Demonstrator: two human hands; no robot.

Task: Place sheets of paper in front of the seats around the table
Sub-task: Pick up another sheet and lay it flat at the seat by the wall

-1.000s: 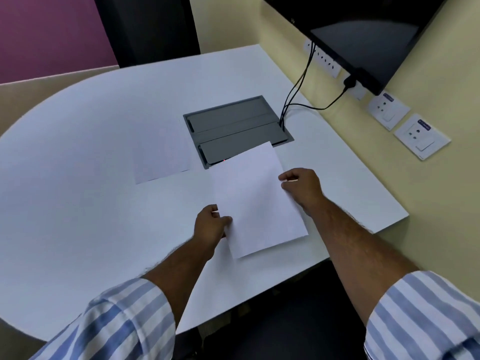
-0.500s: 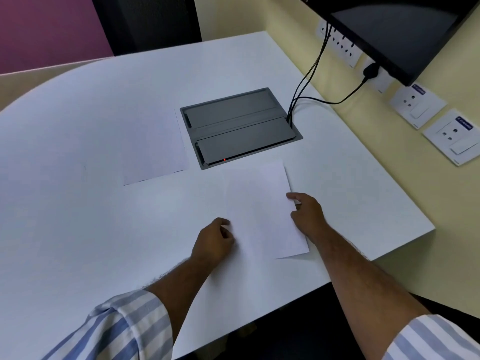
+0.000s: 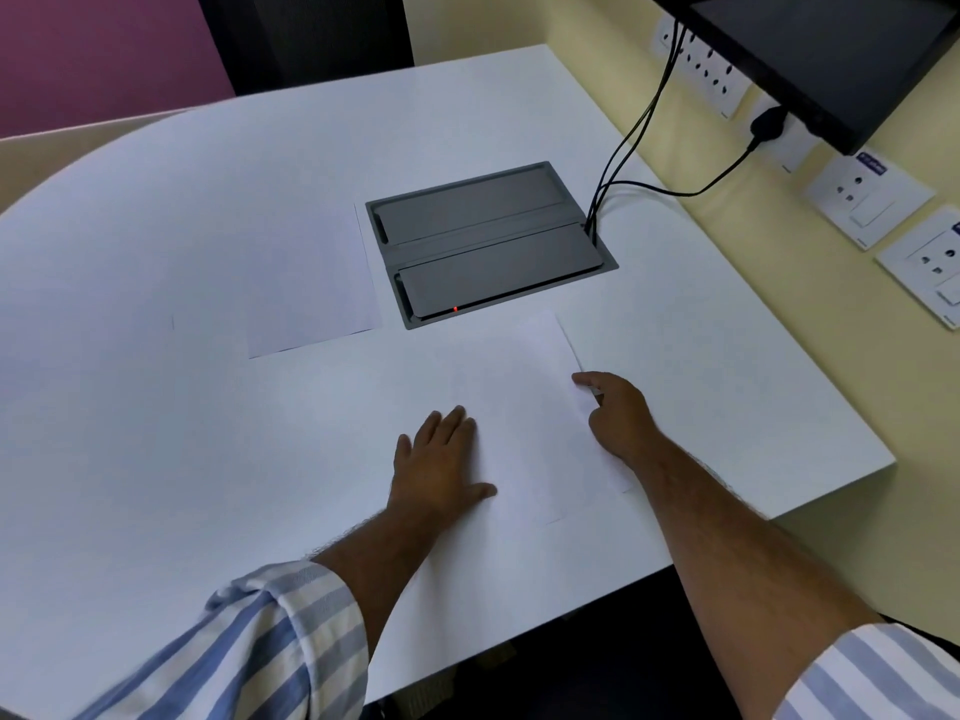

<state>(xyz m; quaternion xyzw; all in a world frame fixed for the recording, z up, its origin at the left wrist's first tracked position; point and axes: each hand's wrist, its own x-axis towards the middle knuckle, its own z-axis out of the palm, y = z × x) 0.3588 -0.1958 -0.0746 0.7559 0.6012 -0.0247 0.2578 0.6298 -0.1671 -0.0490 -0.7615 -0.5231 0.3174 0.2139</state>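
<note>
White sheet flat on bench. Left hand splayed, grip released, pinning it; right hand fingertips nudging far edge, not pinching. Square it before lifting off.

Left hand lies flat, palm down, fingers stretched forward and held close together, thumb splayed out to the right. Its forearm runs back bare to a striped sleeve rolled near the elbow. Right hand is loosely curled, knuckles up, index finger extended forward and pressing down at its tip. The right forearm angles in from the lower right, sleeve likewise pushed up.
</note>
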